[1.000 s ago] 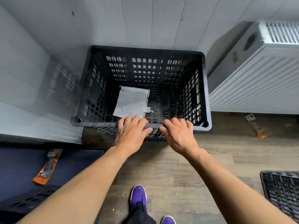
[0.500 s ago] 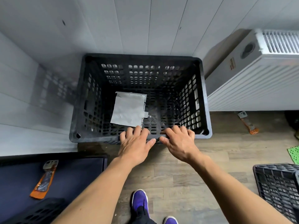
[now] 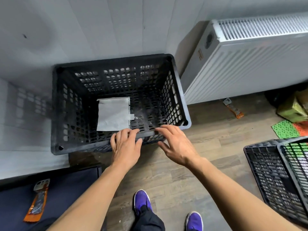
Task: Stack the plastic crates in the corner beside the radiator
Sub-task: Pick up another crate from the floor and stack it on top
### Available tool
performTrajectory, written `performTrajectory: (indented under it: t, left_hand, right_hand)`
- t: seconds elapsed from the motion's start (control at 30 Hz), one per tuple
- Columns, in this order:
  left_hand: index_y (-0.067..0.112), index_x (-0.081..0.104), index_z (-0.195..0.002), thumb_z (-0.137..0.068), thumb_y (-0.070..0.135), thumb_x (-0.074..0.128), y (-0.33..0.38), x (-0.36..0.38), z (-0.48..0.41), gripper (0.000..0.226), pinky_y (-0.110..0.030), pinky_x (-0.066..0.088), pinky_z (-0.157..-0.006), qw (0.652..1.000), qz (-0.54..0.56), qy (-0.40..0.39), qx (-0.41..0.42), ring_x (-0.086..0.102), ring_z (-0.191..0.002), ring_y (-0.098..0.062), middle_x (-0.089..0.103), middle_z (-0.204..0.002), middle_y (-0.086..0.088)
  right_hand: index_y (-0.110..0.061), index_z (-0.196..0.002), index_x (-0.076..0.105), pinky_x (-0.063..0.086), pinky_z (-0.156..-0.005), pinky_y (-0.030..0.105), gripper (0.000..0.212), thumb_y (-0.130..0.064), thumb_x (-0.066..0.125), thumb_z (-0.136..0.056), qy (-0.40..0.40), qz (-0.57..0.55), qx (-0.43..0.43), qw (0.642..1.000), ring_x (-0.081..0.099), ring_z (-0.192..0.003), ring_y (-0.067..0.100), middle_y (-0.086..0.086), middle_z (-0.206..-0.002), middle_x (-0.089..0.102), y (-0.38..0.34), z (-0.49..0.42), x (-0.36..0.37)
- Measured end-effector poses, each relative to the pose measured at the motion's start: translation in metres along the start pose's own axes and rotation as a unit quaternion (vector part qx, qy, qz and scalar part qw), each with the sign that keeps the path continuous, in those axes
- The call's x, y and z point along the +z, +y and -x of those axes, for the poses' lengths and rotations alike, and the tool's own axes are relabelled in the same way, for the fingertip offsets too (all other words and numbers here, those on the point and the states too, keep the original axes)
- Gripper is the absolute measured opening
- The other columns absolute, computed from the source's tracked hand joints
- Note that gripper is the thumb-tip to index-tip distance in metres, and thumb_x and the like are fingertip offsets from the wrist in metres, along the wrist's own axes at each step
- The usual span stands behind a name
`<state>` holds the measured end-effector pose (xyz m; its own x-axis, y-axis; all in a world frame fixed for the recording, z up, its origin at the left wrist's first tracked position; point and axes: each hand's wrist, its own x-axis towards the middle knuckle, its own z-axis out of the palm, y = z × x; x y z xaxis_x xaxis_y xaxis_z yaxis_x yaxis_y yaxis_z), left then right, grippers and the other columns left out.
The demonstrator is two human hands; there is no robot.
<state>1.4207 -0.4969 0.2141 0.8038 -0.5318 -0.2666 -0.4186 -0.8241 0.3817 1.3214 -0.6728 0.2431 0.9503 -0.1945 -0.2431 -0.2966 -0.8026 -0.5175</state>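
A black perforated plastic crate (image 3: pixel 78 146) stands on the floor in the corner, its back against the white wall and its right side close to the white radiator (image 3: pixel 246 64). A sheet of white paper (image 3: pixel 113 114) lies on its bottom. My left hand (image 3: pixel 125 147) rests flat on the crate's front rim, fingers laid over the edge without clasping it. My right hand (image 3: pixel 177 145) hovers at the same rim with fingers spread and only the fingertips near it. Two more black crates (image 3: pixel 273 177), nested and tilted, lie on the floor at the right edge.
An orange-handled tool (image 3: pixel 233 109) lies on the wood floor under the radiator, and another (image 3: pixel 36 202) lies on a dark mat at the lower left. Green and orange mesh mats (image 3: pixel 285 129) and a bag sit at the far right. My purple shoes (image 3: pixel 141 200) are below.
My right hand has come off the front rim and opened its fingers. The left hand stays on the rim. The view has drawn back, showing more of the crates at the right.
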Motion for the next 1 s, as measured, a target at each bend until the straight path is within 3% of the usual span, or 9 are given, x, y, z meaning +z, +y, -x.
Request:
performTrajectory:
  t: [0.1,0.23,0.4,0.53,0.7,1.0]
  left_hand:
    - [0.025,0.051,-0.132,-0.092,0.032,0.052,0.04,0.01,0.013,0.04,-0.045,0.013,-0.115,0.998,0.021,0.028,0.049,0.037,-0.129,-0.022,0.048,-0.131,-0.001]
    - [0.021,0.056,-0.126,-0.083,0.03,0.053,0.107,0.025,0.039,0.044,-0.047,0.025,-0.109,0.993,0.022,0.019,0.11,0.045,-0.121,-0.026,0.052,-0.126,-0.004]
    - [0.026,0.046,-0.136,-0.096,0.036,0.046,0.173,0.065,0.079,0.041,-0.037,0.029,-0.105,0.984,0.027,-0.12,0.132,0.043,-0.123,-0.02,0.05,-0.13,0.001]
    - [0.028,0.043,-0.136,-0.098,0.043,0.04,0.224,0.106,0.114,0.041,-0.038,0.035,-0.102,0.969,0.01,-0.21,0.127,0.049,-0.122,-0.02,0.055,-0.127,0.0]
    - [0.028,0.041,-0.137,-0.098,0.044,0.041,0.306,0.176,0.157,0.043,-0.036,0.039,-0.099,0.943,-0.056,-0.277,0.173,0.05,-0.121,-0.021,0.053,-0.127,-0.001]
    - [0.021,0.043,-0.135,-0.097,0.043,0.042,0.53,0.324,0.218,0.044,-0.041,0.044,-0.095,0.877,-0.134,-0.362,0.287,0.051,-0.119,-0.03,0.053,-0.125,-0.01]
  right_hand:
    - [-0.019,-0.137,0.051,0.036,-0.11,0.034,0.045,-0.03,0.058,-0.093,0.025,-0.036,0.034,0.998,0.037,-0.134,0.018,-0.001,-0.144,0.046,0.014,0.031,-0.011]
    - [-0.023,-0.136,0.052,0.039,-0.106,0.036,0.041,-0.035,0.052,-0.096,-0.004,-0.057,0.123,0.991,0.044,-0.128,0.021,0.0,-0.137,0.053,0.052,0.08,-0.022]
    - [-0.025,-0.137,0.051,0.037,-0.108,0.036,0.041,-0.039,0.047,-0.098,-0.048,-0.093,0.231,0.967,0.044,-0.131,0.022,0.001,-0.138,0.055,0.114,0.164,-0.025]
    - [-0.029,-0.133,0.054,0.041,-0.104,0.037,0.041,-0.045,0.043,-0.097,-0.045,-0.146,0.299,0.942,0.05,-0.126,0.018,-0.002,-0.135,0.058,0.174,0.245,-0.022]
    - [-0.029,-0.134,0.054,0.041,-0.103,0.035,0.041,-0.044,0.044,-0.097,-0.028,-0.2,0.369,0.907,0.051,-0.125,0.019,-0.001,-0.133,0.058,0.255,0.349,-0.019]
    - [-0.024,-0.137,0.052,0.04,-0.105,0.042,0.04,-0.035,0.048,-0.098,0.045,-0.23,0.461,0.856,0.045,-0.13,0.027,0.007,-0.137,0.055,0.406,0.51,-0.05]
